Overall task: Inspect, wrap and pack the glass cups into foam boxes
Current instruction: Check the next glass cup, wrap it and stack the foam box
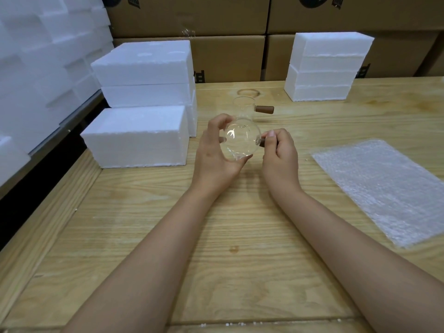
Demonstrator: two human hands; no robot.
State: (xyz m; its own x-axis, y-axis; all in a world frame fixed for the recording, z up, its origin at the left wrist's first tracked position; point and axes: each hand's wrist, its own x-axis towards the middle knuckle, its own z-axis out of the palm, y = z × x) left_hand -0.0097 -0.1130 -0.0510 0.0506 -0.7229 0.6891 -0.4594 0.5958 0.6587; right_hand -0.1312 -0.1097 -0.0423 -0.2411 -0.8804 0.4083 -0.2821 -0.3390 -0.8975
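Clear glass cup point(240, 141) held above the desk point(216, 236): the left hand point(213, 155) curls its fingers round the bowl, and the right hand point(280, 152) pinches the brown wooden handle point(262, 141). Probably light, rigid, slippery and fragile, so best supported at bowl and handle together. A second cup point(245, 106) stands just beyond the fingers, and bubble wrap point(379, 188) lies to their right.

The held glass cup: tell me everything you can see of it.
The glass cup is clear, round-bodied glass with a short brown, wood-like handle on its side. It is held above the table, tipped so one round end faces the camera; which end I cannot tell. The left hand cups its body with curled fingers; the right hand pinches the handle. No wrap on it.
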